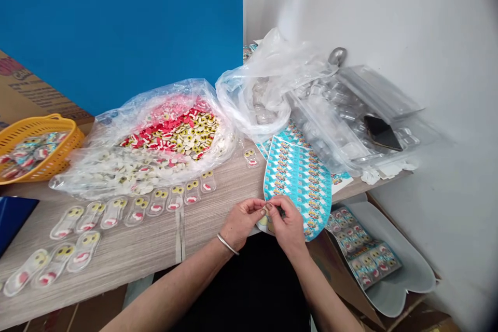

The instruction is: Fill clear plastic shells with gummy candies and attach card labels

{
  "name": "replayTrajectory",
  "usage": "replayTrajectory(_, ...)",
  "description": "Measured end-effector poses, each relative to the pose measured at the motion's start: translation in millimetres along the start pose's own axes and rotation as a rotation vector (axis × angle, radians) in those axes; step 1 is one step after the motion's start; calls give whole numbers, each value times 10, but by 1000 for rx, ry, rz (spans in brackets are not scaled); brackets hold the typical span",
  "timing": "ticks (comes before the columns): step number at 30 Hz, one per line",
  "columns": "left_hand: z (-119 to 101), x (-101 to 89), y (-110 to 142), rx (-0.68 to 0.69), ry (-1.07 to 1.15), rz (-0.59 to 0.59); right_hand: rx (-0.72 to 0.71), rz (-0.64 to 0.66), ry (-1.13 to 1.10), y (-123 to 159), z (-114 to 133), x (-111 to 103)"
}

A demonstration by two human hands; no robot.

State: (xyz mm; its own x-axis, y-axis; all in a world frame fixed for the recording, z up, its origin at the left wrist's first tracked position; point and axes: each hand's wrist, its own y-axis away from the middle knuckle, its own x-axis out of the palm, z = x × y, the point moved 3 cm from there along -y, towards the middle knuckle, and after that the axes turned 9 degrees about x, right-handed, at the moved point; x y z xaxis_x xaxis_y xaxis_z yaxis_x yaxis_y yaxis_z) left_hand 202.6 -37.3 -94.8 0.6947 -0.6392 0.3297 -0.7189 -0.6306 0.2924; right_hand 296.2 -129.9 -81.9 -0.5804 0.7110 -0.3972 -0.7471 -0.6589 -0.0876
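My left hand [243,220] and my right hand [286,225] meet at the table's front edge, fingertips pinched together on the lower end of a blue printed sticker sheet [301,181]. The sheet curls up over the table edge. A silver bangle sits on my left wrist. To the left, clear blister packs with yellow eyes and red mouths [136,210] lie in rows on the wooden table [155,244]. Behind them an open plastic bag of red, yellow and white candy pieces [171,135] is spread out.
An orange basket [37,145] with wrapped items stands at the far left by a cardboard box. Clear plastic bags and empty blister trays [338,114] pile at the back right. A box below right holds finished blue packs [363,251]. A blue wall rises behind.
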Motion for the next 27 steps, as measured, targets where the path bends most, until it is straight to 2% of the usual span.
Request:
replayTrajectory(3, 48, 14, 4, -39, 28, 26, 233, 8, -226, -24, -120, 36)
replayTrajectory(7, 41, -65, 1, 23, -245, 40, 487, -70, -531, -55, -289, 48)
replayTrajectory(8, 5, -95, 12, 67, -332, 14, 512, -98, -575, -64, -310, 41)
replayTrajectory(10, -129, -122, 53, 259, -541, -20, 525, -116, -621, -85, -331, 31)
replayTrajectory(11, -210, -99, 81, 401, -672, 14, 522, -103, -632, -97, -336, 32)
replayTrajectory(12, -282, -48, 112, 559, -829, 97, 518, -79, -638, -109, -340, 36)
replayTrajectory(14, -336, 86, 157, 802, -1132, 348, 527, -41, -653, -135, -349, 34)
replayTrajectory(16, -284, 170, 129, 852, -1332, 525, 548, -94, -690, -168, -334, -30)
replayTrajectory(19, -153, 202, -14, 791, -1478, 544, 452, -316, -746, -224, -151, -273)
replayTrajectory(21, -92, 216, -105, 750, -1423, 548, 277, -475, -711, -238, 80, -469)
replayTrajectory(23, -98, 235, -171, 656, -1208, 525, 82, -592, -540, -223, 314, -598)
replayTrajectory(25, -170, 247, -209, 446, -805, 426, -105, -610, -236, -205, 475, -585)
replayTrajectory(27, -276, 252, -207, 200, -276, 273, -293, -496, 69, -209, 527, -415)
